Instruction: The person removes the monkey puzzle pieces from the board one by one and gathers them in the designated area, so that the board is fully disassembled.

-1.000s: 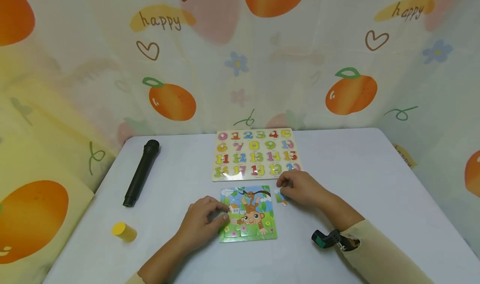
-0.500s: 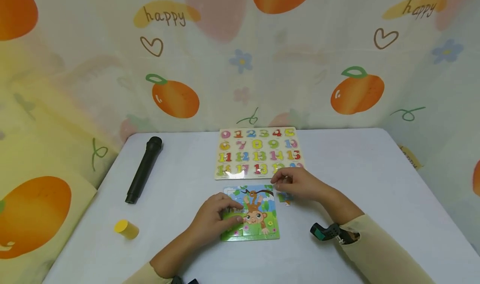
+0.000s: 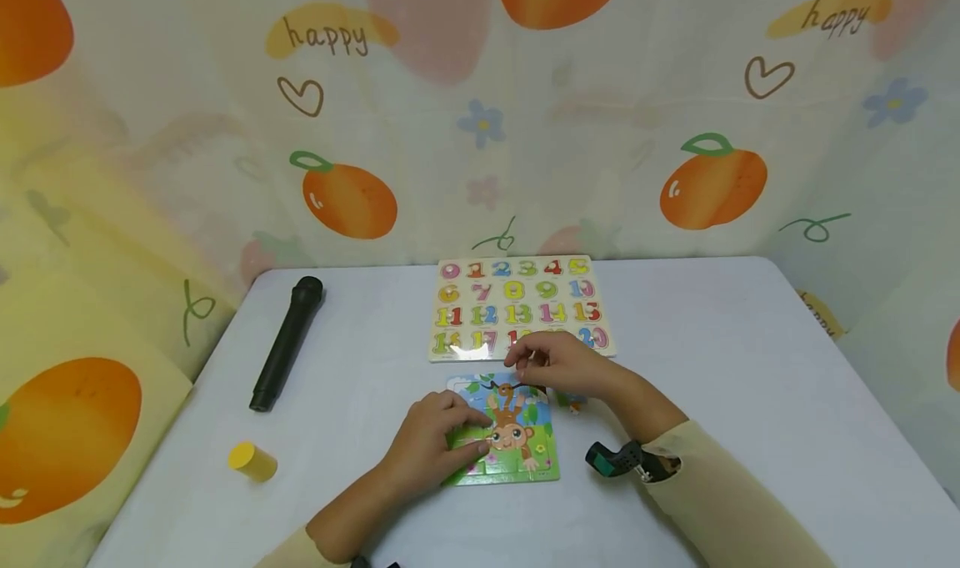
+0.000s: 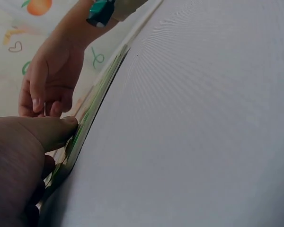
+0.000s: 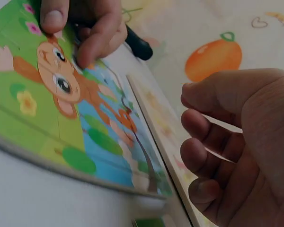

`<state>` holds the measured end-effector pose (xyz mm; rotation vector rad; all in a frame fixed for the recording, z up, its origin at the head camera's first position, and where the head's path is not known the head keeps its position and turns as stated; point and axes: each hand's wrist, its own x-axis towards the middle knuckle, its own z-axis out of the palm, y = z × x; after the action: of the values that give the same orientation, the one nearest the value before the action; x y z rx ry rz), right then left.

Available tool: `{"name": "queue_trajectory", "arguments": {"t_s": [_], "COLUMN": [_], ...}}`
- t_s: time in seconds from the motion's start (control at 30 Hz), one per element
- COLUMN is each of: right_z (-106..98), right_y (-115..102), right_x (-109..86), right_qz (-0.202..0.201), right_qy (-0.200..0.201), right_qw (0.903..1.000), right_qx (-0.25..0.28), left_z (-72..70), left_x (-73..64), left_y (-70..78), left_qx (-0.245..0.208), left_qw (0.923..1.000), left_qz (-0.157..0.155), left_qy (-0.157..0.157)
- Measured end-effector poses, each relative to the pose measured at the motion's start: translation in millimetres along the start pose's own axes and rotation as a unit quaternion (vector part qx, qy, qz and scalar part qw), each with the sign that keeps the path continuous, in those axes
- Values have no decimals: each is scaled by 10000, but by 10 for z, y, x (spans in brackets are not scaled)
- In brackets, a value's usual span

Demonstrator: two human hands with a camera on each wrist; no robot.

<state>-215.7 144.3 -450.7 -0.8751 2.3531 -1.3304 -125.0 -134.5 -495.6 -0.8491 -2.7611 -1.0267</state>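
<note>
A square monkey jigsaw puzzle lies on the white table. My left hand rests on its left part, thumb and fingertips touching the picture. In the left wrist view the thumb lies at the puzzle's edge. My right hand hovers over the puzzle's upper right corner, its fingers loosely bent. The right wrist view shows nothing held in those fingers. A loose puzzle piece lies right of the puzzle, partly hidden by the right hand. The left hand covers the puzzle's left side.
Behind the puzzle lies a number board with coloured numerals, its lower edge partly covered by the right hand. A black microphone-shaped object and a yellow cylinder are on the left. A printed cloth hangs behind the table.
My right hand has moved left from beside the loose piece to over the puzzle's top edge. My left hand has slid right, further onto the puzzle.
</note>
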Motion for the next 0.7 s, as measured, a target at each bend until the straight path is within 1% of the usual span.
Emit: {"name": "queue_trajectory", "arguments": {"t_s": [0.2, 0.27, 0.37, 0.6, 0.7], "right_z": [171, 219, 271, 319, 329], "right_y": [-61, -74, -78, -70, -76], "right_x": [141, 165, 195, 225, 233], "right_qz": [286, 355, 350, 387, 373], "right_qy": [-360, -413, -421, -494, -539], "right_qw": [9989, 9985, 9985, 9962, 9951], "right_qx": [11, 46, 12, -602, -741], "left_z": [-9, -8, -6, -14, -22], "left_x": [-7, -10, -13, -8, -7], "left_y": [1, 6, 14, 21, 27], "left_qx": [-8, -17, -12, -34, -25], "left_qw": [10000, 9999, 9999, 9999, 9998], "left_qz": [88, 107, 125, 154, 179], "left_qy": [12, 19, 33, 46, 63]}}
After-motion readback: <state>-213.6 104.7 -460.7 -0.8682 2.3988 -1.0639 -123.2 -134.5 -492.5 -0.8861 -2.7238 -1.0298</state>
